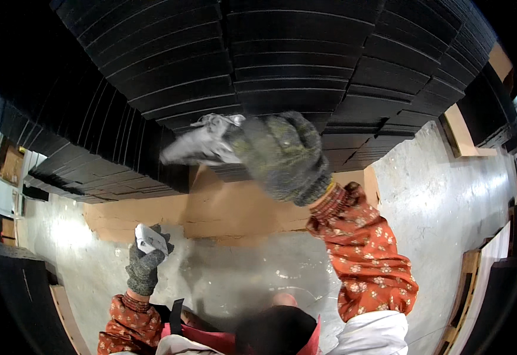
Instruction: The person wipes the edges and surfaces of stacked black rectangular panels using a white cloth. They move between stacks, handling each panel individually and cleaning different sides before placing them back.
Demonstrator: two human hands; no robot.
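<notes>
Both of my hands wear grey knit gloves, below orange flowered sleeves. In my right hand [282,157], a crumpled grey-white cloth [202,145] is gripped and trails to the left, smeared by motion. It is in front of the tall stack of black boards [294,65]; whether the cloth touches them I cannot tell. Lower on the left, my left hand [147,260] is closed round a small white object with rounded edges [149,238], whose kind I cannot make out. That hand is held out over the floor, apart from the stacks.
More black boards [87,148] are stacked at the left. Brown cardboard [134,213] lies beneath the stacks on the grey concrete floor [424,201]. Wooden pallets [462,302] stand at the lower right, and a further black stack [483,112] is at the far right.
</notes>
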